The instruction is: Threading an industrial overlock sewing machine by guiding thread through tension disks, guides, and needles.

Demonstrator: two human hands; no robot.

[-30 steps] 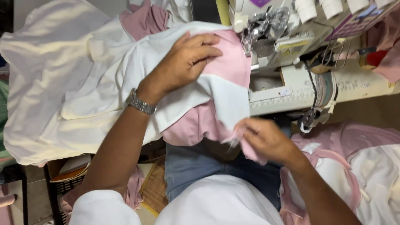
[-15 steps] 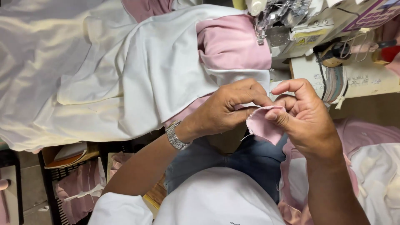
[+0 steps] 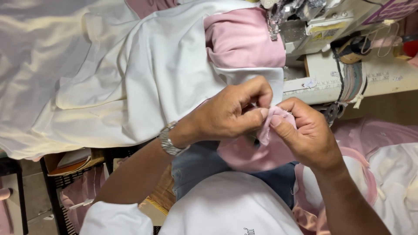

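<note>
My left hand (image 3: pixel 230 112) and my right hand (image 3: pixel 305 130) meet over my lap, both pinching the edge of a small pink fabric piece (image 3: pixel 252 152) between fingertips. The pink piece hangs down from a pink and white garment (image 3: pixel 174 74) that lies spread over the table to the left. A metal watch (image 3: pixel 169 140) sits on my left wrist. The sewing machine (image 3: pixel 305 19) stands at the top right, just beyond my hands, with pink cloth (image 3: pixel 244 39) lying beside its needle area.
A large pile of white cloth (image 3: pixel 52 78) covers the left of the table. More pink and white garments (image 3: pixel 387 165) are heaped at the lower right. A dark rack (image 3: pixel 65 182) with stacked items stands at the lower left. The machine table edge (image 3: pixel 374 82) runs on the right.
My left hand left the garment on the table and came down to join my right hand at the pink piece. Both hands now pinch its edge closer together.
</note>
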